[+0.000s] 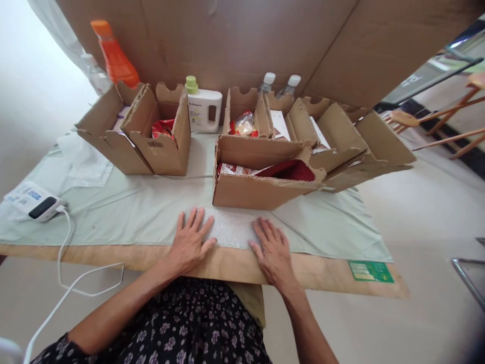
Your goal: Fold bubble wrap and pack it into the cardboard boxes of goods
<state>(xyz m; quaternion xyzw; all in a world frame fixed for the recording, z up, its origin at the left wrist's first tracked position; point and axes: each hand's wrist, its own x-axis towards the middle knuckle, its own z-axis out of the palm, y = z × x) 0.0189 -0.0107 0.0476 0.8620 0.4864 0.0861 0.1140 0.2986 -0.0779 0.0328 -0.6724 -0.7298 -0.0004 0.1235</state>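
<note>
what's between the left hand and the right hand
A clear plastic sheet lies flat between the left hand and the right hand in the head view.

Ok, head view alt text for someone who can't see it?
The left hand and right hand rest palm-down on either side of what looks like bubble wrap on a green cloth. Beyond stand open cardboard boxes and a white jug.

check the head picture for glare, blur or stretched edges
In the head view, the white background at upper left is washed out; in the head view, the orange bottle and rightmost box lean outward, likely wide-angle distortion; in the head view, the clear wrap between left hand and right hand shows pale glints, and the lower right corner blurs dark.
</note>
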